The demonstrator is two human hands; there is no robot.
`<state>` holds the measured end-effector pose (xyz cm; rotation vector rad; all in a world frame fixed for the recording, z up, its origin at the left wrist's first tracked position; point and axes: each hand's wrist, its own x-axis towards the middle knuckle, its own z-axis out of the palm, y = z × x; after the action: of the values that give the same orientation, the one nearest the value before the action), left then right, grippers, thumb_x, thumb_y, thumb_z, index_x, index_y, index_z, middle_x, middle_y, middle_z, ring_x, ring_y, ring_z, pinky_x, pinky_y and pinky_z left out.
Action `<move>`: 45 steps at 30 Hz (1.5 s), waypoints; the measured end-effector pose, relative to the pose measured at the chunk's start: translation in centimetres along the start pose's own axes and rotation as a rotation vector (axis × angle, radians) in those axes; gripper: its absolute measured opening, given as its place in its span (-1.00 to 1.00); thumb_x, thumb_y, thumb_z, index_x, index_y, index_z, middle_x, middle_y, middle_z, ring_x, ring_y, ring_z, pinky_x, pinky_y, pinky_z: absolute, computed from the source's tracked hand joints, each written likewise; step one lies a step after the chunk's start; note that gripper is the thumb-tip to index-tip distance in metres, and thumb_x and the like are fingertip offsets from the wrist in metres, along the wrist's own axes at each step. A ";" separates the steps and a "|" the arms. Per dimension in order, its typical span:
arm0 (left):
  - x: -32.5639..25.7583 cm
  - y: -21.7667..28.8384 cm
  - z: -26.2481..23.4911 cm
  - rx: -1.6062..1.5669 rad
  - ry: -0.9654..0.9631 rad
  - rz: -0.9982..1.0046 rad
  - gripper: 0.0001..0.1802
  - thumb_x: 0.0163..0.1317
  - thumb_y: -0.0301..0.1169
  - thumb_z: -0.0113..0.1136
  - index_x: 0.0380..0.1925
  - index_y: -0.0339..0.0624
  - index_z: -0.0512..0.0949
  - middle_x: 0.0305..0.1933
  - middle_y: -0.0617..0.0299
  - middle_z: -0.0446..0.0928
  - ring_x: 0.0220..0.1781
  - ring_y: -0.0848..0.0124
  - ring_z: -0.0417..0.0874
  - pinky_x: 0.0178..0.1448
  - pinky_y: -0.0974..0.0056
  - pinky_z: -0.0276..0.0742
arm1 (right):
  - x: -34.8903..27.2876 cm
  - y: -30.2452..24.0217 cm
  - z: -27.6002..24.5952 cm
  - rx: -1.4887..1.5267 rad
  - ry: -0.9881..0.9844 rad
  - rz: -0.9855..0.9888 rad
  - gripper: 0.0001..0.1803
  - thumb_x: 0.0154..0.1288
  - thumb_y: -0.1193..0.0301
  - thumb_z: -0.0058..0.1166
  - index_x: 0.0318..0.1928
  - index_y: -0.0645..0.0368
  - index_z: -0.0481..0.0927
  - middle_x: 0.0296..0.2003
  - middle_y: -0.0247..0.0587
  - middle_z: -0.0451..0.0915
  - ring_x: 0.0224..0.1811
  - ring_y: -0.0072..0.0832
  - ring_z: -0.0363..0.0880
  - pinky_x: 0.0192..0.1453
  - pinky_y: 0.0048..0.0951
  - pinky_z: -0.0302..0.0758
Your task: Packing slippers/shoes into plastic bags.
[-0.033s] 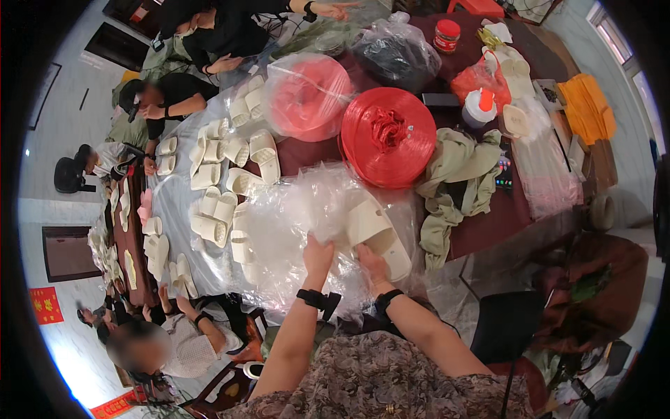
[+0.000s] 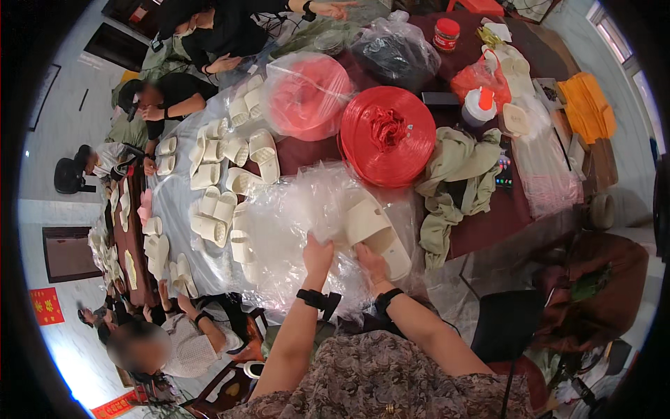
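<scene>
My left hand (image 2: pixel 317 255) and my right hand (image 2: pixel 370 265) rest side by side on a pile of clear plastic bags (image 2: pixel 307 209) at the near table edge. Both hands pinch the crinkled film. A pair of cream slippers (image 2: pixel 373 230) lies just beyond my right hand, partly inside the plastic; my right fingers touch the film by the nearer slipper. Both wrists carry black bands.
Two big spools of red plastic twine (image 2: pixel 387 136) (image 2: pixel 307 94) stand behind the bags. Many cream slippers (image 2: pixel 216 181) cover the left of the table. An olive cloth (image 2: pixel 457 181) lies to the right. Other people sit along the left side and far end.
</scene>
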<state>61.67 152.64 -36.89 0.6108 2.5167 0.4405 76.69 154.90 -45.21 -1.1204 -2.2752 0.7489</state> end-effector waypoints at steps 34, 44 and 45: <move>2.5 -1.6 2.4 -0.029 0.119 0.098 -0.18 -0.09 -0.31 0.29 0.24 -0.41 0.33 -0.17 -0.31 0.62 -0.09 -0.18 0.65 0.02 -0.04 0.58 | 2.8 -0.9 -3.5 0.221 -0.294 0.197 -0.67 0.19 0.39 0.08 -0.02 0.04 0.43 -0.17 -0.08 0.59 -0.27 0.01 0.62 -0.19 -0.02 0.56; -1.6 3.4 1.6 -0.246 0.187 0.100 -0.36 -0.08 -0.35 0.26 0.06 -0.46 0.47 -0.29 -0.29 0.62 -0.18 -0.22 0.66 -0.07 -0.08 0.57 | 1.5 4.0 -9.8 0.475 0.102 0.378 -0.79 -0.05 0.61 0.11 -0.31 0.23 0.51 -0.61 -0.36 0.28 -0.57 -0.56 0.22 -0.45 -0.51 0.28; -2.1 4.0 2.0 -0.293 0.203 0.090 -0.38 -0.07 -0.34 0.27 0.03 -0.48 0.49 -0.33 -0.29 0.62 -0.21 -0.23 0.65 -0.09 -0.08 0.57 | 1.2 4.6 -11.2 0.478 0.101 0.357 -0.80 -0.03 0.61 0.12 -0.31 0.22 0.51 -0.61 -0.38 0.28 -0.56 -0.59 0.22 -0.46 -0.52 0.26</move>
<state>65.73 155.31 -36.07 0.5905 2.5482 0.9267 85.67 161.14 -39.86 -1.2965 -1.6965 1.2621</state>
